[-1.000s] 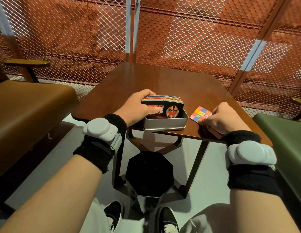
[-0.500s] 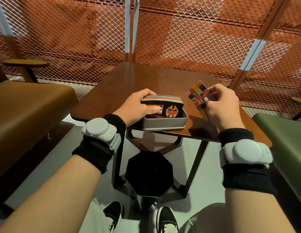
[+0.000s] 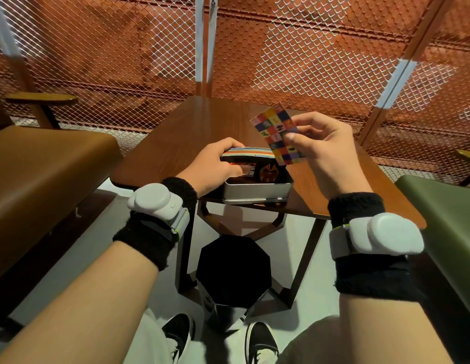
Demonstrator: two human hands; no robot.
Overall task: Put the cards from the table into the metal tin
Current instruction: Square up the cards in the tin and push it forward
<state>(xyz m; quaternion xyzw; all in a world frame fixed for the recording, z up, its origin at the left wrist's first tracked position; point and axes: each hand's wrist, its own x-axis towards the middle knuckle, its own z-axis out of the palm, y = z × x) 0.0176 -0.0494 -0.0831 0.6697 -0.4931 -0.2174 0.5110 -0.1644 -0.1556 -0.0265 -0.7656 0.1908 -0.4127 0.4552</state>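
A person's left hand curls over a stack of cards, fingers wrapped along its far edge and thumb underneath, holding the stack tipped up out of a metal tin that sits at the near edge of a wooden worktop. The tin is open, with a dark printed card face visible inside beneath the raised stack. To the right and slightly above, the right hand pinches a single chequered card between thumb and fingertips, the card held upright and tilted, its lower corner just above the tin's right side and close to the stack's edge. No other loose card is visible on the bare worktop.

The step in hand looks to be adding this card to the stack. Done well, it likely calls for levelling the card to match the stack's long edge, sliding it on top or under the lifted stack rather than dropping it, and keeping the left hand's grip steady so the stack does not fan or spill. The tin sits near the worktop's edge, so downward pressure should stay light and centred.
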